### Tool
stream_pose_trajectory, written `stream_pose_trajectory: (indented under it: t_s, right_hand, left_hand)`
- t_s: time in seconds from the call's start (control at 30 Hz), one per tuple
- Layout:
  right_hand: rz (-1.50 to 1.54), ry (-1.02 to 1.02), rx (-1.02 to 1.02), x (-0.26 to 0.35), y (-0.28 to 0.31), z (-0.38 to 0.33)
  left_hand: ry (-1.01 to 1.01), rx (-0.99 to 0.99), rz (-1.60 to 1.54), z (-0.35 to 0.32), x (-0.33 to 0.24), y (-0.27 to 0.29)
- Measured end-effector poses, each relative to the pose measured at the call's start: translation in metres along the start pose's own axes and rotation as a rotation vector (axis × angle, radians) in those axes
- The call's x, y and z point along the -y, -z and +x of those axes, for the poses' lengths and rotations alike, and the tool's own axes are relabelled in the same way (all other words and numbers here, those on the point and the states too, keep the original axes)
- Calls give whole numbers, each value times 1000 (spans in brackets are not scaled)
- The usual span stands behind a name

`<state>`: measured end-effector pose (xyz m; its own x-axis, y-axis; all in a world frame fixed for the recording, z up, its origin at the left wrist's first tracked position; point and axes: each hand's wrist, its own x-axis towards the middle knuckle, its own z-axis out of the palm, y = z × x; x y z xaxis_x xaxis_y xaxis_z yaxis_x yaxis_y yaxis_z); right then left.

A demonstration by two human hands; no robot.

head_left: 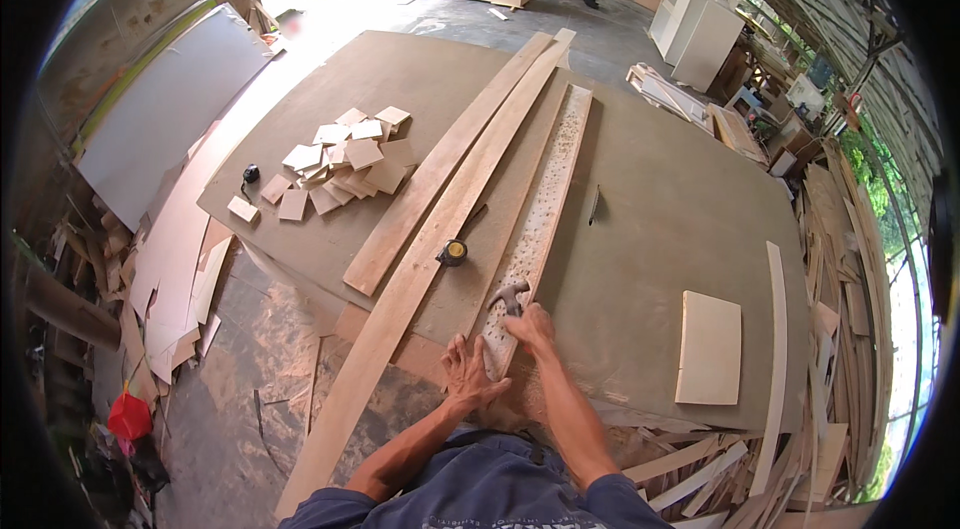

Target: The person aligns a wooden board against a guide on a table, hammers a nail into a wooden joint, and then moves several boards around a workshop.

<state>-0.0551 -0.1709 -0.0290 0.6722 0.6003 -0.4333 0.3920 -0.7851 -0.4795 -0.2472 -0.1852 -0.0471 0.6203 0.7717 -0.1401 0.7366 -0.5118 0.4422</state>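
Note:
My right hand point(534, 326) is closed around the handle of a claw hammer point(510, 298), whose head lies over the near part of a long, narrow wooden piece. That piece has wooden edges and a pale, dark-speckled strip point(545, 199) along its middle. My left hand point(470, 374) rests with fingers spread at the near end of this piece, just left of the hammer. Left of the speckled piece, a black and yellow tape measure point(453, 252) sits on one of two long planks point(470, 184). A thin dark pen-like tool point(594, 206) lies to the right.
A pile of thin wooden squares point(362, 154) covers part of the worktable point(640, 259) at the left, with a small black object point(251, 173) nearby. A pale rectangular panel point(710, 349) and a narrow strip point(772, 359) lie at the right. Offcuts point(690, 469) heap beside the table.

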Motion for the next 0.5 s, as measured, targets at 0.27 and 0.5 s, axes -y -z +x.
stream_pose_trajectory:
  t_s: [0.27,0.5]
  right_hand:
    - [172,69,-451,-151,3,-110]
    - [86,-94,-630,-181,27,-88]
  left_hand:
    - [59,-329,-236,27,57,32]
    - [438,-215,-100,41,156,79]
